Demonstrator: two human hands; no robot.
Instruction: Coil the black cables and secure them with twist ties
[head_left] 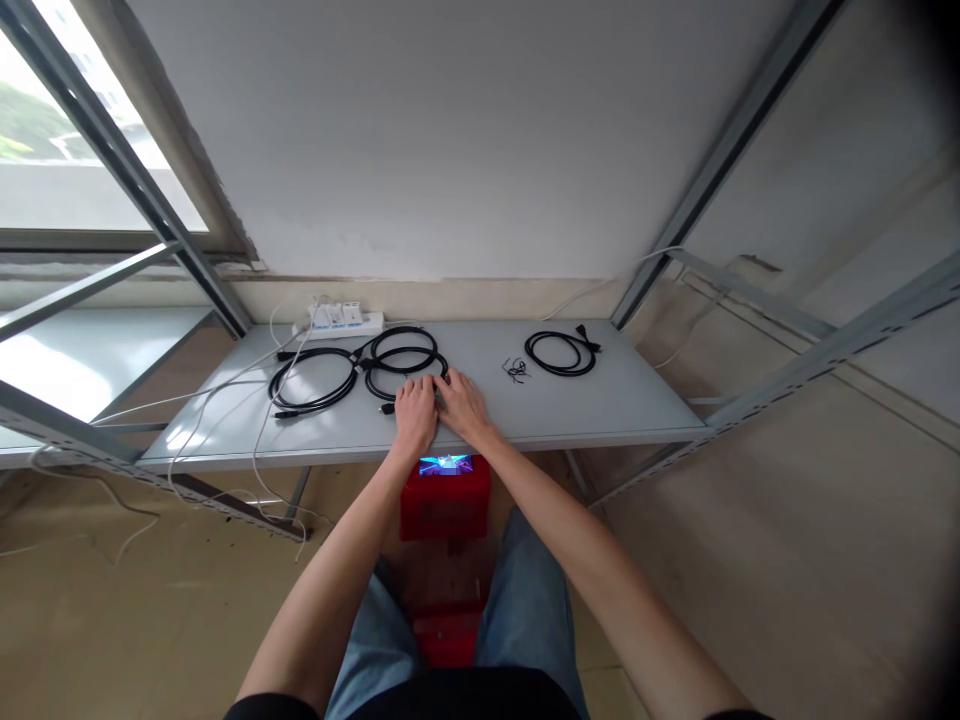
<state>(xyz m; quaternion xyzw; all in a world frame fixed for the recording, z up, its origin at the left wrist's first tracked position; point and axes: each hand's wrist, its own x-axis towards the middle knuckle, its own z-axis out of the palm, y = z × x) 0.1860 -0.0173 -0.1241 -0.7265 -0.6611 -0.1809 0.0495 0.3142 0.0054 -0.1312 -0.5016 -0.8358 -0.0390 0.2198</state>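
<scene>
Both my hands rest side by side on the grey shelf point(615, 400), near its front edge. My left hand point(415, 411) and my right hand point(463, 402) have their fingers curled down onto the near side of a coiled black cable point(405, 380). A cable plug point(387, 408) pokes out just left of my left hand. Two more black coils lie close by: one point(313, 380) to the left and one point(403, 345) behind. What the fingers pinch is hidden under them.
A white power strip point(339, 321) with thin white cords sits at the back left. A fourth black coil point(562, 352) and a few small black ties point(515, 370) lie to the right. A red crate with a lit phone point(446, 465) stands under the shelf. Slanted metal struts frame both sides.
</scene>
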